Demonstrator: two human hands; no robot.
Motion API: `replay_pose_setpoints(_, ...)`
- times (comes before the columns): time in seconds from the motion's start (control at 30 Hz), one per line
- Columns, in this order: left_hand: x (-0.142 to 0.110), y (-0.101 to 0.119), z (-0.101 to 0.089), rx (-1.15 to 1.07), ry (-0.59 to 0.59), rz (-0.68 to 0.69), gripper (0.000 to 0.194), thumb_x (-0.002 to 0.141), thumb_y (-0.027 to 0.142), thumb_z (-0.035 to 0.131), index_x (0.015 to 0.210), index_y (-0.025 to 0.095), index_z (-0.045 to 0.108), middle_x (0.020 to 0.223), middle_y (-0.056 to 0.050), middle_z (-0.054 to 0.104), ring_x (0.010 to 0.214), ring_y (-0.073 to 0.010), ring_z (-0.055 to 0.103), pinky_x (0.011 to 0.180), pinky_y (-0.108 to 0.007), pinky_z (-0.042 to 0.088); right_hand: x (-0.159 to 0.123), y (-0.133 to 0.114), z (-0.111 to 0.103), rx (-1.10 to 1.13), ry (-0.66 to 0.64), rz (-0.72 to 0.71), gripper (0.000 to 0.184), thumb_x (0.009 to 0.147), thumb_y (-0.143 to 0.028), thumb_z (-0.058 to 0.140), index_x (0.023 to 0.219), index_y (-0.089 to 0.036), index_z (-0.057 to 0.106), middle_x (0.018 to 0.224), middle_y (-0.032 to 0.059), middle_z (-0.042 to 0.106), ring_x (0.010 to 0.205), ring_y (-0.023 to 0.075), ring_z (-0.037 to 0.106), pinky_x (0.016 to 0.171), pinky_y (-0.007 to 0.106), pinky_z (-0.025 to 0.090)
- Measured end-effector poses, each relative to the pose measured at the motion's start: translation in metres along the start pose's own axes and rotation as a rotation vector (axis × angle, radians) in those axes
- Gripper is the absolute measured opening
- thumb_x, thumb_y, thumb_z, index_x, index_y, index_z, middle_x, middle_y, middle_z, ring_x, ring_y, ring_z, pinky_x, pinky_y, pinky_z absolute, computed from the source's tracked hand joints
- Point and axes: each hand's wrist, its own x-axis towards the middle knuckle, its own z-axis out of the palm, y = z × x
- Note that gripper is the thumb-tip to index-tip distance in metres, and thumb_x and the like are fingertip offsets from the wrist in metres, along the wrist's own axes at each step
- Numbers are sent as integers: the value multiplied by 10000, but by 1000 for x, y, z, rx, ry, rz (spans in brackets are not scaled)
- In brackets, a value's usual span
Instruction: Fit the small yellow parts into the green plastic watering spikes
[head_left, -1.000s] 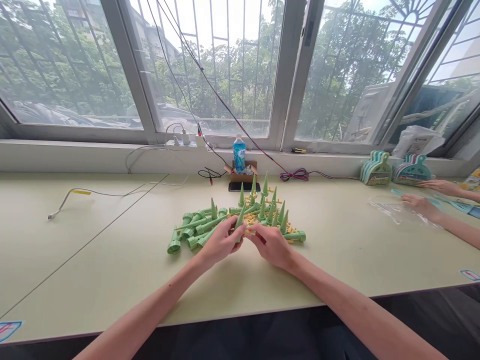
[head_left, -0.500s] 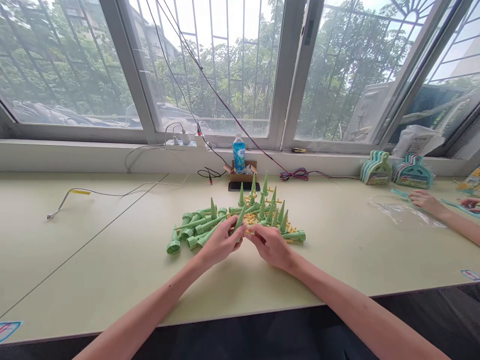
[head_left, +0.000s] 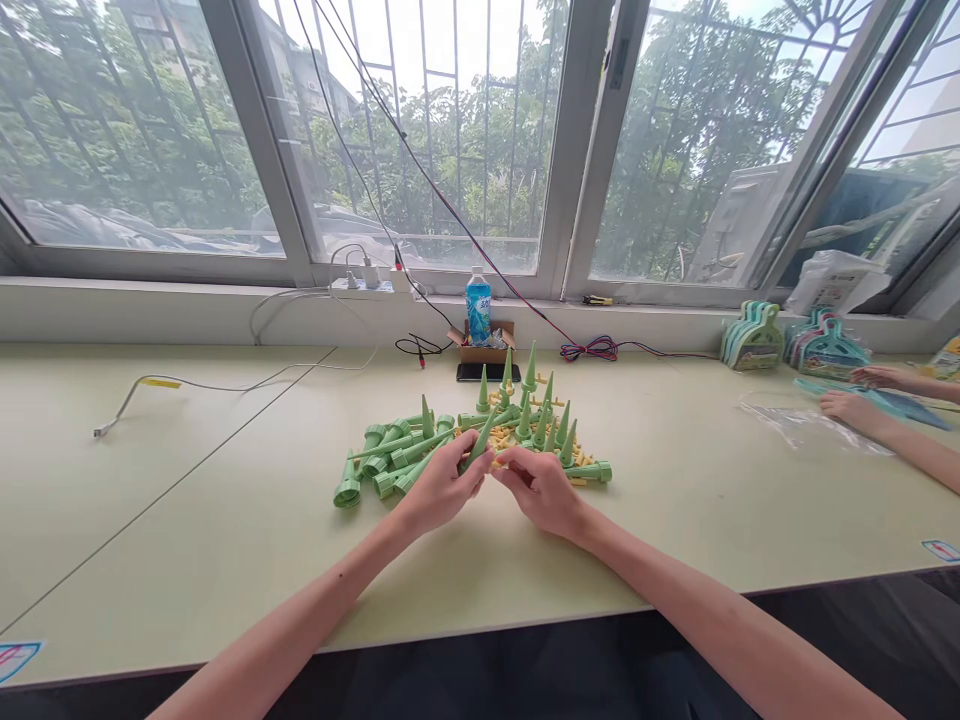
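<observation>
My left hand [head_left: 439,488] is closed around a green plastic cone spike [head_left: 480,439] whose tip points up and away. My right hand [head_left: 541,488] meets it from the right, fingers pinched at the spike's base on a small yellow piece I can barely see. Just beyond both hands lies a heap of green cone spikes [head_left: 390,455], some lying flat on the left and several standing upright [head_left: 536,405] on the right. Small yellow plastic parts [head_left: 517,425] are scattered among the upright ones.
The pale green table [head_left: 225,500] runs to a window sill with a blue-labelled bottle [head_left: 478,308], a small cardboard box [head_left: 487,350], a phone and cables. A white cable [head_left: 150,385] lies at left. At right another person's hands [head_left: 855,405] work beside stacked teal items [head_left: 752,335].
My hands stay in place at the pile, the spike tilting slightly. The other person's hands at the right have shifted about over the plastic sheet.
</observation>
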Motion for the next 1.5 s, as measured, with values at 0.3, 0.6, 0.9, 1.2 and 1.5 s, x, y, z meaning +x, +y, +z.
replay_pose_setpoints(0.3, 0, -1, -1, 88, 17, 29, 287, 949, 422, 464, 784, 217, 349, 603, 70, 370, 539, -93, 392, 469, -220, 287, 1, -6, -1, 86, -7, 55, 242, 937, -365, 516, 808, -172, 587, 536, -76, 320, 497, 87, 237, 486, 240, 245)
replay_pose_setpoints(0.6, -1, 4, -2, 171, 33, 44, 271, 947, 397, 458, 774, 210, 369, 616, 60, 399, 535, -95, 393, 482, -244, 270, 3, -9, -3, 188, -27, 131, 251, 920, -374, 548, 794, -162, 593, 545, -72, 331, 503, 83, 251, 481, 243, 220)
replay_pose_setpoints(0.9, -2, 5, -2, 252, 44, 56, 266, 948, 389, 440, 764, 212, 365, 601, 58, 405, 535, -106, 396, 500, -251, 264, 4, -9, -3, 287, -71, 178, 260, 919, -394, 559, 800, -165, 593, 577, -59, 356, 525, 89, 270, 487, 245, 225)
replay_pose_setpoints(1.2, -1, 8, -2, 325, 84, 75, 274, 948, 393, 436, 755, 212, 366, 601, 55, 415, 534, -111, 407, 512, -256, 289, 5, -6, -4, 186, -69, 150, 268, 935, -402, 530, 818, -168, 587, 567, -66, 353, 516, 90, 277, 494, 240, 245)
replay_pose_setpoints(1.5, -1, 6, 0, 409, 91, 132, 254, 954, 365, 438, 762, 203, 400, 656, 40, 432, 567, -113, 419, 517, -254, 288, 1, -3, -6, 2, 61, 76, 279, 990, -381, 436, 1102, -164, 569, 570, -67, 411, 493, 100, 382, 520, 231, 342)
